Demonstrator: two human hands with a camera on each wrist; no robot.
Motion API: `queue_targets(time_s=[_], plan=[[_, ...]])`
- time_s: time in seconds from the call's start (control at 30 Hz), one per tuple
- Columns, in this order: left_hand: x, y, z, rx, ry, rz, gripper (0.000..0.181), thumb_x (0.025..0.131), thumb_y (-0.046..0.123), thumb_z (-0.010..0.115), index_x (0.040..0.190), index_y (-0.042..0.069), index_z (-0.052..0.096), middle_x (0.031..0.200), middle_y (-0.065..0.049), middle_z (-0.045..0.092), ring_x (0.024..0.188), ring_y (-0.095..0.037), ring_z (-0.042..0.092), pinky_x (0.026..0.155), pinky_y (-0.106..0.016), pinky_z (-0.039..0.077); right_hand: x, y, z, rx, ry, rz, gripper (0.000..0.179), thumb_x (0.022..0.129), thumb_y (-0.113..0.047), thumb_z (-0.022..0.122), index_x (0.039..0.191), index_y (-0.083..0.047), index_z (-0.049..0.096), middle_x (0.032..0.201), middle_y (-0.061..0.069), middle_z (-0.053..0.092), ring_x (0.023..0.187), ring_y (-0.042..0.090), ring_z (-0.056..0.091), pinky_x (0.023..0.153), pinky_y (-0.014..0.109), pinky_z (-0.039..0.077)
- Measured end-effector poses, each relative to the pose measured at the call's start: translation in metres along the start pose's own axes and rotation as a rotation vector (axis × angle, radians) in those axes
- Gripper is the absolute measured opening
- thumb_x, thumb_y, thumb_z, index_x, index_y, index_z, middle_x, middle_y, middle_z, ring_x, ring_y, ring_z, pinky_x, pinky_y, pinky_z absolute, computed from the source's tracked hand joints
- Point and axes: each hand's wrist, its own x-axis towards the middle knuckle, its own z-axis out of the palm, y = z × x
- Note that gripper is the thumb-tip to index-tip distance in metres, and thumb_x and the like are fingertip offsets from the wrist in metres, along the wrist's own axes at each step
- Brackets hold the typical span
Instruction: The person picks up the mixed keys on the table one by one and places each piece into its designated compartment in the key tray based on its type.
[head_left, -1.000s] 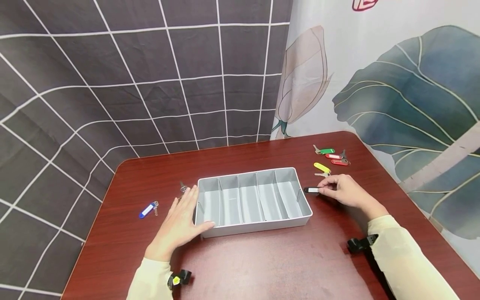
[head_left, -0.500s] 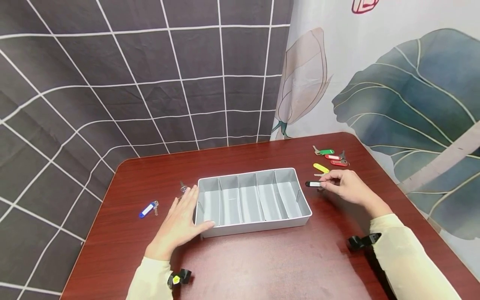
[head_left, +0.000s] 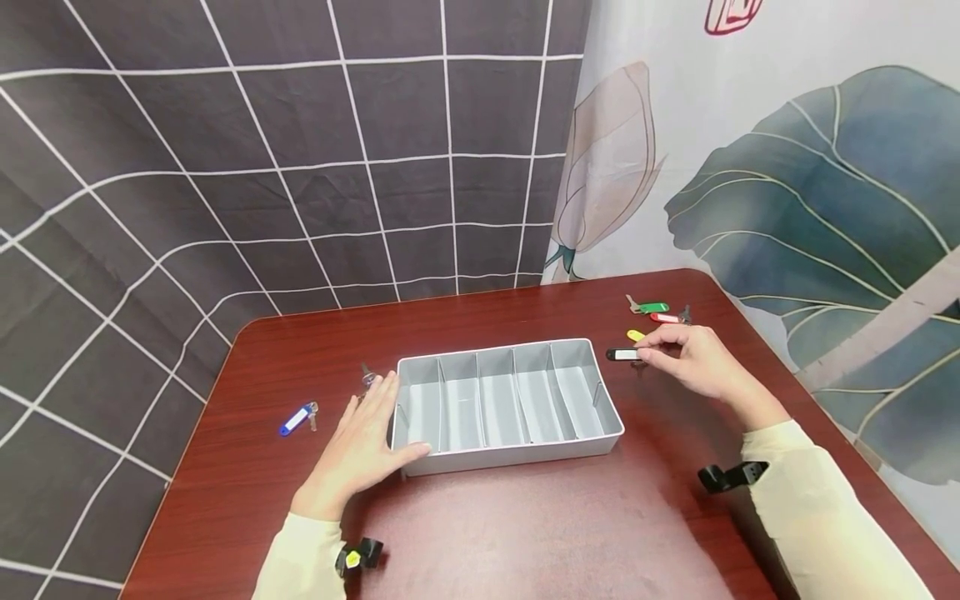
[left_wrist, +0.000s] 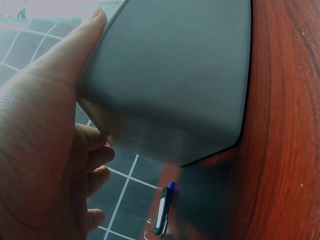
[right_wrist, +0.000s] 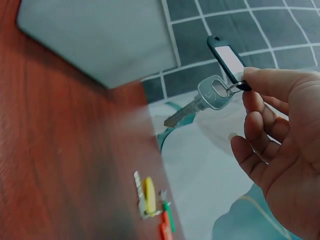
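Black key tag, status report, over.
Right hand pinches black tag, key hanging. Left hand touches gray tray at left end. Nothing seen between black tag and gray tray.

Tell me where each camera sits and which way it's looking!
Head: on the person's head, facing forward and down at the gray tray; left hand, right hand and sleeves show.
Left wrist: on that wrist, facing the tray's outside; the left hand shows.
Right wrist: on that wrist, facing the black key tag and key; the right hand shows.
Both head and right wrist show the right hand pinching that tag.
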Motion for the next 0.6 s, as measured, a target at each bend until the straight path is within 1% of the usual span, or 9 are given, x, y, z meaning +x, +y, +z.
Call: queue_targets(time_s=[0.13,0.27,0.33,0.4,0.47,0.53,0.6], plan=[[0.0,0.0,0.001,-0.003,-0.003,-0.006,0.11,0.076,0.074,0.059,0.154,0.007,0.018,0.158,-0.008,0.021,0.144,-0.027,0.021,0.114,-0.054,0.015,0.006,-0.017,-0.002,0.045,-0.015,-0.007,0.014,0.084,-0.008,0.074,0.098,-0.007,0.073,0.077,0.003,0.073,0.068,0.011,0.063,0.056,0.019,0.049],[0.001,0.0,0.001,-0.003,-0.005,-0.005,0.109,0.076,0.071,0.062,0.154,0.007,0.019,0.158,-0.009,0.022,0.144,-0.028,0.021,0.114,-0.055,0.015,0.01,-0.045,-0.006,0.064,-0.033,-0.026,0.014,0.085,-0.001,0.071,0.098,-0.003,0.072,0.078,0.006,0.073,0.069,0.014,0.065,0.056,0.02,0.049],[0.001,0.0,0.001,-0.001,-0.001,-0.002,0.11,0.076,0.072,0.061,0.154,0.006,0.019,0.158,-0.01,0.022,0.144,-0.029,0.022,0.113,-0.055,0.016,0.013,-0.06,-0.007,0.057,-0.037,-0.04,0.012,0.084,0.001,0.071,0.096,-0.002,0.072,0.076,0.006,0.072,0.068,0.017,0.063,0.054,0.02,0.048],[0.001,0.0,0.001,-0.001,0.001,-0.002,0.11,0.076,0.073,0.061,0.154,0.007,0.02,0.158,-0.01,0.023,0.144,-0.029,0.022,0.113,-0.055,0.016,0.016,-0.068,-0.006,0.044,-0.03,-0.056,0.011,0.084,0.0,0.071,0.094,-0.002,0.072,0.075,0.006,0.071,0.066,0.017,0.058,0.052,0.02,0.045],[0.001,0.0,0.001,-0.002,-0.002,-0.003,0.111,0.076,0.075,0.058,0.154,0.007,0.019,0.158,-0.01,0.022,0.144,-0.029,0.022,0.113,-0.055,0.016,0.021,-0.065,-0.003,0.035,-0.025,-0.065,0.01,0.085,-0.002,0.072,0.094,-0.004,0.073,0.075,0.004,0.07,0.066,0.015,0.055,0.052,0.021,0.044],[0.001,0.0,0.001,-0.004,-0.013,-0.008,0.111,0.076,0.077,0.056,0.154,0.008,0.018,0.158,-0.009,0.021,0.144,-0.028,0.021,0.114,-0.055,0.015,0.025,-0.057,0.003,0.033,-0.019,-0.076,0.01,0.085,-0.006,0.073,0.095,-0.008,0.074,0.077,0.001,0.07,0.066,0.013,0.052,0.052,0.022,0.043],[0.001,0.0,0.001,-0.008,-0.023,-0.013,0.111,0.076,0.078,0.053,0.154,0.009,0.017,0.159,-0.008,0.02,0.144,-0.027,0.02,0.114,-0.054,0.014,0.029,-0.047,0.01,0.041,-0.019,-0.084,0.01,0.085,-0.009,0.073,0.095,-0.012,0.074,0.08,-0.003,0.069,0.068,0.012,0.053,0.054,0.022,0.045]])
